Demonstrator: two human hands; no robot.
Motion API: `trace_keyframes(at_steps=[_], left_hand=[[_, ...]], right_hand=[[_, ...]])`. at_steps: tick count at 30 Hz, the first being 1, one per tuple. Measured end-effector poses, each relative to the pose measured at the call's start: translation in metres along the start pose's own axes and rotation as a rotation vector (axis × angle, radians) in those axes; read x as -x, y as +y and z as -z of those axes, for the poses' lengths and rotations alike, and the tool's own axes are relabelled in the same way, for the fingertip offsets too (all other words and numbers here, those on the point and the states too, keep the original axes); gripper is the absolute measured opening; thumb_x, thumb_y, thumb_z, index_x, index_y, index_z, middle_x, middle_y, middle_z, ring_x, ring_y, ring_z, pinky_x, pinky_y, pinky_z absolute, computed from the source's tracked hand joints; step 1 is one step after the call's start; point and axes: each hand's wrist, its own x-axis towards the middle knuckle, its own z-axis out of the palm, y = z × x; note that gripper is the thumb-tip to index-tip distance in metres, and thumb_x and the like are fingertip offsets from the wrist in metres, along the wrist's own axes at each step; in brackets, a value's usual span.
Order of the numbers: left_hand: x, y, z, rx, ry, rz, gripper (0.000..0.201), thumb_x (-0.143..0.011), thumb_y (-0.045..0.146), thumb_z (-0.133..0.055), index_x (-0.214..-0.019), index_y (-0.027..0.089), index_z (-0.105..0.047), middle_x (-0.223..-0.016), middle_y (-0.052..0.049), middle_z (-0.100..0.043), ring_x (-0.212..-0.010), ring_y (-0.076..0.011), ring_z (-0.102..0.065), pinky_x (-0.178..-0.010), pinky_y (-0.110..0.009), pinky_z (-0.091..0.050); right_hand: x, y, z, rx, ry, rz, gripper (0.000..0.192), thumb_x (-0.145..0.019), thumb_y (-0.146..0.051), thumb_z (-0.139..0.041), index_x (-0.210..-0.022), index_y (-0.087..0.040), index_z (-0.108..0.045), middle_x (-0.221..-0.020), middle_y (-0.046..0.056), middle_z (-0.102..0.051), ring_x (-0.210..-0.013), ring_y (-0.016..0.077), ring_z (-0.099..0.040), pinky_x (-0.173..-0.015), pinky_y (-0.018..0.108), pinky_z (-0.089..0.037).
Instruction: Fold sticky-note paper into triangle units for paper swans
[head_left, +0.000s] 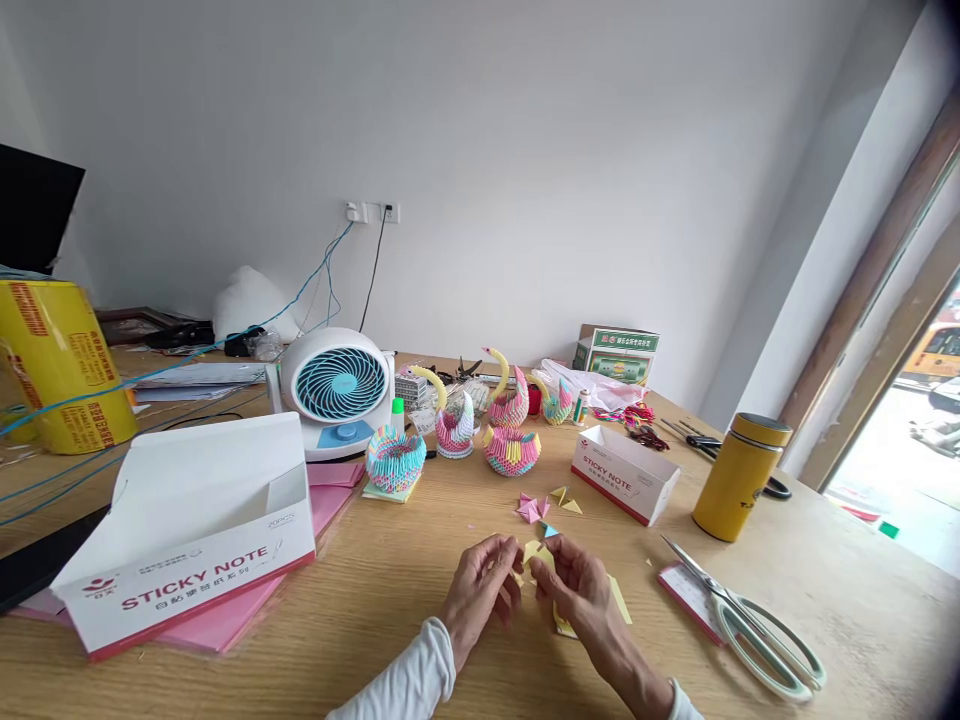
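The right hand (pixel 581 588) is hiding parts of the yellow paper slip (pixel 534 552) and the yellow notes (pixel 620 600) below. The black screen (pixel 37 208) and yellow roll (pixel 64 370) are running off the left edge; scissors (pixel 724 598) are covering part of the white pad (pixel 686 592).

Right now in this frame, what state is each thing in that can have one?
Large sticky-note box: open, lid raised
Small sticky-note box: open
Yellow flask: upright, lid on
Scissors: lying down, partly over a red-edged pad
Fan: upright; running or off, cannot tell
Black plug: in the wall socket
Paper swans: standing
Yellow paper: held in the right hand
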Motion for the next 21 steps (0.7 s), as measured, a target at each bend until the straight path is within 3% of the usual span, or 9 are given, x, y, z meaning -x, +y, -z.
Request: trace_keyframes(at_steps=[4,8,13,21], left_hand=[[-0.002,0.000,0.003,-0.091,-0.026,-0.063,0.042,-0.071,0.053,-0.069,-0.083,0.014,-0.060,-0.076,-0.003,-0.061,-0.056,-0.0127,-0.059,-0.034,-0.016,-0.042],[-0.004,-0.004,0.004,-0.082,0.004,-0.102,0.036,-0.075,0.049,-0.067,-0.077,0.014,-0.058,-0.075,-0.003,-0.063,-0.050,-0.0114,-0.060,-0.035,-0.017,-0.043],[-0.005,-0.003,0.004,-0.033,0.032,-0.091,0.033,-0.071,0.044,-0.072,-0.076,0.014,-0.060,-0.071,-0.003,-0.065,-0.055,-0.0150,-0.065,-0.038,-0.018,-0.046],[-0.002,0.000,0.002,-0.030,0.021,-0.058,0.033,-0.071,0.044,-0.072,-0.074,0.013,-0.064,-0.069,-0.003,-0.065,-0.056,-0.0154,-0.065,-0.040,-0.019,-0.046]], right_hand=[[-0.003,0.000,0.003,0.031,-0.024,-0.020,0.044,-0.073,-0.060,-0.067,-0.072,-0.018,-0.054,-0.053,-0.004,-0.048,-0.043,0.0091,-0.040,-0.038,0.019,-0.032],[-0.006,0.006,0.002,0.020,-0.018,0.003,0.042,-0.075,-0.058,-0.066,-0.076,-0.018,-0.054,-0.055,-0.006,-0.043,-0.048,0.0101,-0.042,-0.046,0.021,-0.037],[-0.007,0.012,0.000,-0.062,-0.024,0.008,0.040,-0.077,-0.055,-0.065,-0.083,-0.017,-0.056,-0.065,-0.002,-0.051,-0.053,0.0106,-0.044,-0.048,0.021,-0.035],[-0.007,0.017,0.000,-0.059,0.040,0.047,0.039,-0.076,-0.053,-0.068,-0.081,-0.016,-0.055,-0.063,-0.003,-0.048,-0.053,0.0094,-0.040,-0.047,0.020,-0.033]])
